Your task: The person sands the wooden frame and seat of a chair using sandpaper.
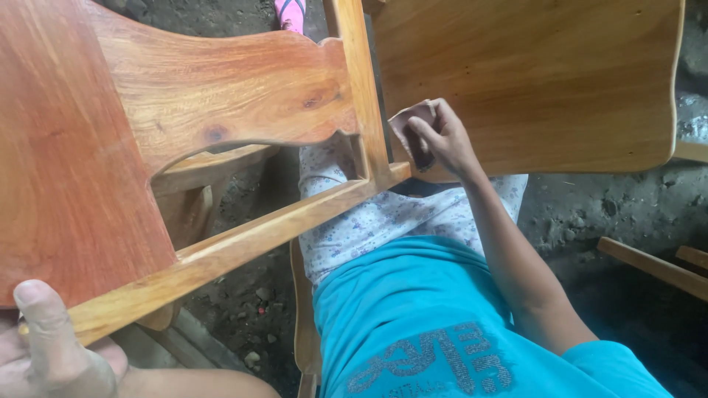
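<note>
Sanding, I judge: the right hand (442,136) pinches sandpaper (413,140) against the chair frame (221,96); the left hand (55,350) clamps its near rail, steadying each stroke.

Reddish wooden chair frame (221,96), tilted, sandpaper piece (413,129)

Chair frame (221,110) and wooden panel (531,74) leave a narrow gap

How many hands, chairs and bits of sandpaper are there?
Hands: 2, the left hand gripping a rail of the reddish chair, the right hand pressing sandpaper to wood.
Wooden chairs: 2, the reddish chair and a paler chair.
Sandpaper pieces: 1, the sandpaper.
Total: 5
</note>
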